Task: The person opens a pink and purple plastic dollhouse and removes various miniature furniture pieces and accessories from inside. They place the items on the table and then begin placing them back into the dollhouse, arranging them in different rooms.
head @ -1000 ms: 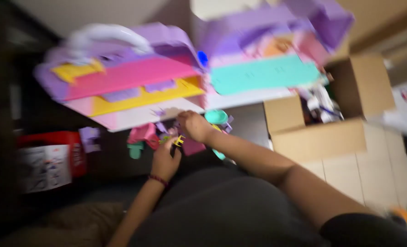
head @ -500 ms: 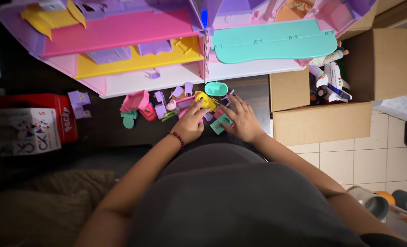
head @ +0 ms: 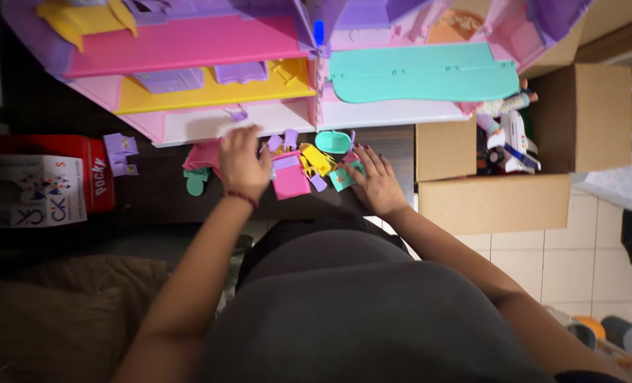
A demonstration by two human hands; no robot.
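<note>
Head view: I looked down on a dark tabletop [head: 152, 202] with an open pastel dollhouse [head: 273, 64] along its far edge. A scatter of small toy furniture [head: 309, 159] lay just in front of the dollhouse.

My left hand [head: 241, 163] rested palm down on the left part of the scatter, fingers spread flat, gripping nothing I could see, just beside a pink furniture piece [head: 289, 181].

My right hand [head: 376, 181] lay flat at the right edge of the scatter, fingers apart, fingertips touching a small teal piece [head: 343, 179]; I could not tell whether it was pinched.

A teal toy bathtub [head: 334, 141] sat between hands and dollhouse. An open cardboard box [head: 497, 202] of toys stood to the right, a red box [head: 81, 170] to the left.
</note>
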